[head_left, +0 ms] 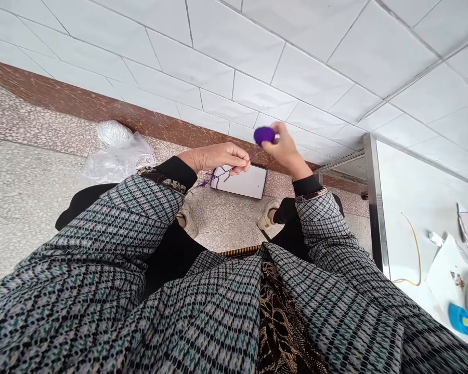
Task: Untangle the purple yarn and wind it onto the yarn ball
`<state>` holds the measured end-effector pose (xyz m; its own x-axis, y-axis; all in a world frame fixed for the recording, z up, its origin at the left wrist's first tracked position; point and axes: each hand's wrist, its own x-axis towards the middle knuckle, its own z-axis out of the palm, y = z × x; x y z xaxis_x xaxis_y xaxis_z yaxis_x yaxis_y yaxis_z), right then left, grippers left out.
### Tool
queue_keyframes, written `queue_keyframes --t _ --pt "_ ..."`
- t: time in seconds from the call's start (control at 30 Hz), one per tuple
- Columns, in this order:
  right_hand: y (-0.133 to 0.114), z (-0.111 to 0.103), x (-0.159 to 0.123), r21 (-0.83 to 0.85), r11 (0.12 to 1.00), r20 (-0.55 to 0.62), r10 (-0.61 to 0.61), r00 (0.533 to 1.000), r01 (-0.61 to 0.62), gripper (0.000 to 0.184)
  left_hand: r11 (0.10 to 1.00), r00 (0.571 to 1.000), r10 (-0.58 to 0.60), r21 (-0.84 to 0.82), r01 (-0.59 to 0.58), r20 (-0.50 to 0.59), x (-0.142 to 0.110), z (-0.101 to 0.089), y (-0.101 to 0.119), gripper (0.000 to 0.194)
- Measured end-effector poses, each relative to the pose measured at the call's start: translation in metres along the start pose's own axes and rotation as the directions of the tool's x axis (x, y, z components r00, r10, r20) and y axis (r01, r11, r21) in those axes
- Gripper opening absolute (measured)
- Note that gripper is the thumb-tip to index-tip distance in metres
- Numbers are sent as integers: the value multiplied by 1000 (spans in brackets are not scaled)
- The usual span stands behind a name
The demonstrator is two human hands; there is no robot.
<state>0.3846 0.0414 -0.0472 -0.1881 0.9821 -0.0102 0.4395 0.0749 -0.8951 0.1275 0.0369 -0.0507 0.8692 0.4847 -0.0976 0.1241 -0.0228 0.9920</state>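
My right hand [284,149] is raised in front of the tiled wall and grips a small purple yarn ball [264,135] at its fingertips. A thin purple strand [218,178] runs from the ball down to my left hand [220,158], which pinches it with closed fingers; loose loops of the strand dangle below that hand. Both hands are held above my knees, a short gap apart. Beneath them a white square board [245,183] lies on the floor between my feet.
A clear plastic bag with a white yarn ball [115,134] lies on the speckled floor at left. A white table with a metal edge [375,208] stands at right, bearing a yellow cord [415,244], papers and a blue cap [457,317].
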Motion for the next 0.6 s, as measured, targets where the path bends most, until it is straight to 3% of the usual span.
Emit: queue_keyframes --t 0.07,0.1,0.17,0.2,0.23,0.27,0.3,0.4,0.47,0.53,0.6 --pt "-3 0 -6 -254 967 269 39 962 31 45 1000 999 -5 -14 4 -36 0 -2 0 31" --pt "-5 -2 -9 -298 951 437 65 897 77 43 1000 997 -6 -28 4 -73 -1 -3 -1 29" --pt "-8 -8 -16 -217 969 721 74 689 123 45 997 988 -15 -72 4 -153 -2 -6 -3 26" --pt "-8 -12 -19 -115 989 801 35 598 97 48 995 984 -23 -98 6 -177 -3 -7 -5 24" --pt "-7 -16 -21 13 999 833 -38 552 49 54 992 982 -31 -123 8 -186 -3 -7 -6 24" --pt "-5 -18 -22 158 987 820 -129 557 -5 61 989 983 -35 -148 7 -183 -4 -7 -8 23" --pt "-3 -20 -22 304 951 770 -217 600 -46 70 984 984 -32 -176 1 -175 -5 -7 -9 24" --pt "6 -26 -21 609 791 532 -357 768 -54 96 960 986 0 -276 -46 -166 -7 -6 -15 28" --pt "9 -34 -19 657 754 383 -331 862 -2 107 940 982 12 -334 -76 -190 -10 -5 -21 33" --pt "10 -50 -18 617 784 203 -249 947 74 108 929 978 -7 -363 -70 -208 -15 -7 -31 37" --pt "12 -73 -17 580 806 53 -186 981 122 92 928 973 -70 -371 -17 -220 -25 -10 -42 39"
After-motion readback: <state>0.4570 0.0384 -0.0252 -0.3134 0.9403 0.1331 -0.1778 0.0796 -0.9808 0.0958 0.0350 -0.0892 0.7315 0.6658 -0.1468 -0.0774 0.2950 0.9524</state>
